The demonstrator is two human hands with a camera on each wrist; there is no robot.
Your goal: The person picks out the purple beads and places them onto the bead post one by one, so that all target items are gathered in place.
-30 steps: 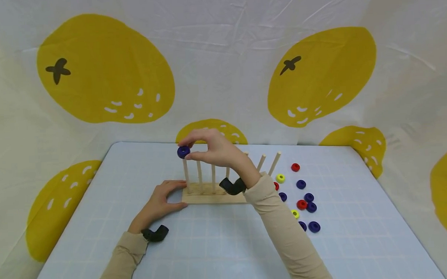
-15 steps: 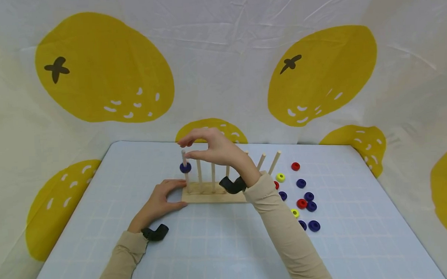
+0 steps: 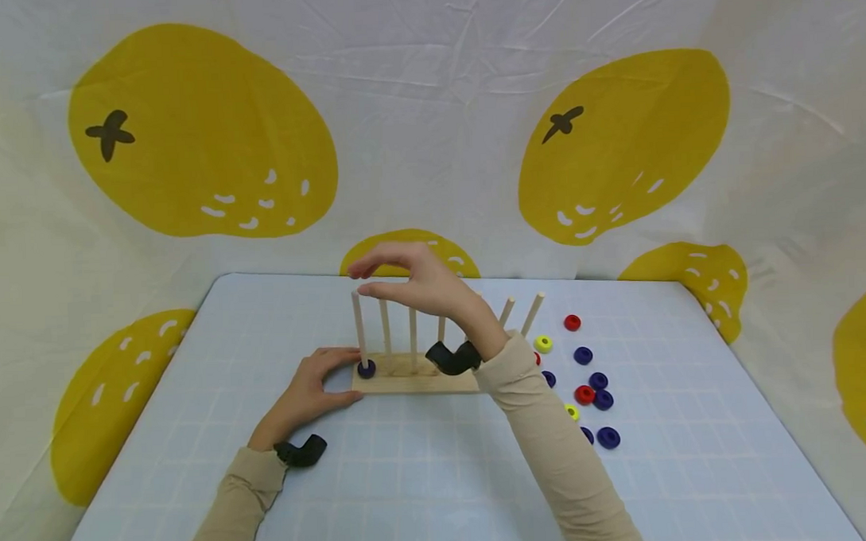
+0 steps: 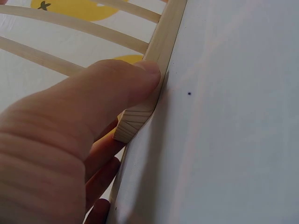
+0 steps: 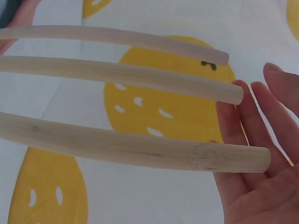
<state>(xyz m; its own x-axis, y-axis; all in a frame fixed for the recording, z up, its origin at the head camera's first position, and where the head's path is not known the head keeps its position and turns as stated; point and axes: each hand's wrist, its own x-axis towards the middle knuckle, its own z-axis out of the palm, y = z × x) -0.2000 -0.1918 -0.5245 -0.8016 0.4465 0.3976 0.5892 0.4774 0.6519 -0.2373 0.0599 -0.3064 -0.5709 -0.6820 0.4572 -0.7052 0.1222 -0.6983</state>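
Note:
A wooden peg stand (image 3: 423,384) with several upright pegs rests on the table. My left hand (image 3: 313,390) grips its left end, thumb on the near edge and fingers behind, as the left wrist view also shows of the base (image 4: 161,60). At the foot of the leftmost peg (image 3: 359,329) sits a dark blue ring (image 3: 366,369). My right hand (image 3: 426,283) hovers at the top of that peg, thumb and fingers apart with nothing between them. In the right wrist view, bare peg tips (image 5: 254,159) reach in front of the right hand's fingers (image 5: 229,126).
Loose rings lie on the table to the right of the stand: several blue rings (image 3: 608,438), red rings (image 3: 572,323) and yellow rings (image 3: 544,344). The right forearm (image 3: 554,449) covers part of them and of the stand. A fruit-patterned cloth (image 3: 428,143) hangs behind the table.
The blue ring has left my right hand's fingers and slid down the leftmost peg to the base. My right hand has risen slightly, while the left hand has stayed on the stand.

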